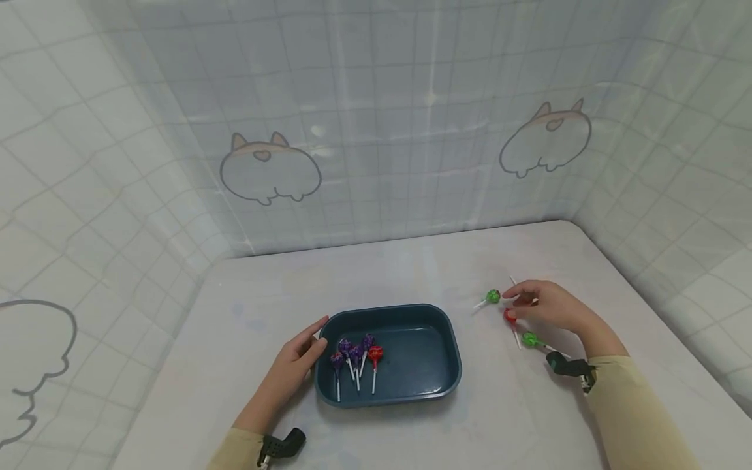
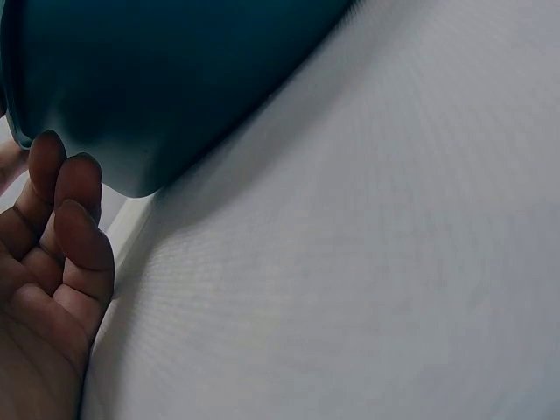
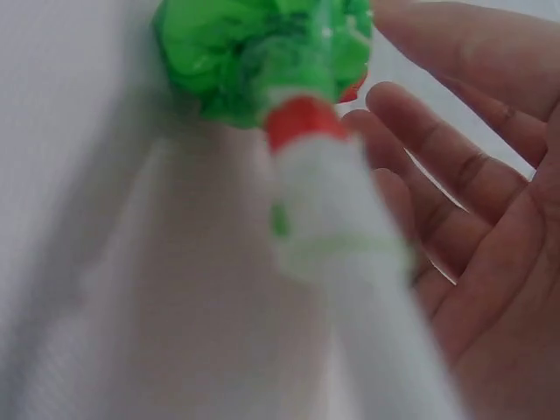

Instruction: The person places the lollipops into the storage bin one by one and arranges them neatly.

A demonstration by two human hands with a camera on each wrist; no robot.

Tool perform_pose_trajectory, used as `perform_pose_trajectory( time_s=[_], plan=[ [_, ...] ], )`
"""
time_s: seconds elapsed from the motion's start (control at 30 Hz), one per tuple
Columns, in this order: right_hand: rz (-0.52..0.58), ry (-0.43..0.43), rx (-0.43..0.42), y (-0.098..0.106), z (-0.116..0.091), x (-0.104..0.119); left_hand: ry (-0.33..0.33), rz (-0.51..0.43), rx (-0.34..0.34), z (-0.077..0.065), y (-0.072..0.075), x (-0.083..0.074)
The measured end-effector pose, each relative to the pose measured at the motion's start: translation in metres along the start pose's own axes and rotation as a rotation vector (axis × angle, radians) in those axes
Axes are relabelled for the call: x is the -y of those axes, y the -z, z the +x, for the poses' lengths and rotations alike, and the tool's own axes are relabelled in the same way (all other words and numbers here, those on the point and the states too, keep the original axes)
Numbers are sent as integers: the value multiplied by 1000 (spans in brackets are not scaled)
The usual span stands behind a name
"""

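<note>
My left hand (image 1: 296,356) holds the left end of a dark blue-green tray (image 1: 420,356), thumb at the rim and fingers against the outer wall (image 2: 131,96). Inside the tray lie several purple lollipops (image 1: 344,346) and one red lollipop (image 1: 375,354). On the right, my right hand (image 1: 549,305) hovers low with loosely bent, parted fingers. Its thumb overlaps a red lollipop (image 1: 515,331), while the index fingertip is beside a green lollipop (image 1: 493,296). Another green lollipop (image 1: 531,339) lies below the palm, large in the right wrist view, its stick towards the wrist.
A white stick (image 1: 513,281) pokes out beyond my right hand, its other end hidden. The white-covered table (image 1: 329,281) meets a hanging grid-patterned curtain (image 1: 376,163) at the back, with more of it at both sides. Dark wrist cameras (image 1: 568,365) sit at both sleeves.
</note>
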State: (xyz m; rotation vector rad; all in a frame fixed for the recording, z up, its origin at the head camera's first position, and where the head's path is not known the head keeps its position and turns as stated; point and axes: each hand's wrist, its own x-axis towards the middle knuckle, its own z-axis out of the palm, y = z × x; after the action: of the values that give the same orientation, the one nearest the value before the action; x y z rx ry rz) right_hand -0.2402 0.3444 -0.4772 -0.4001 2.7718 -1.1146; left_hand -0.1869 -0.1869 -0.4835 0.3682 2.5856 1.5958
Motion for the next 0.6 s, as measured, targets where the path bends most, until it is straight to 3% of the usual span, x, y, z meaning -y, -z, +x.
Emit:
perform_pose_trajectory(
  time_s=[0.27,0.6],
  plan=[
    [-77,4,0,0,-3,10,9,-4,-1,-2,0,0],
    [-90,-47,63,-2,-1,17,3,-10,7,-1,2,-4]
  ],
)
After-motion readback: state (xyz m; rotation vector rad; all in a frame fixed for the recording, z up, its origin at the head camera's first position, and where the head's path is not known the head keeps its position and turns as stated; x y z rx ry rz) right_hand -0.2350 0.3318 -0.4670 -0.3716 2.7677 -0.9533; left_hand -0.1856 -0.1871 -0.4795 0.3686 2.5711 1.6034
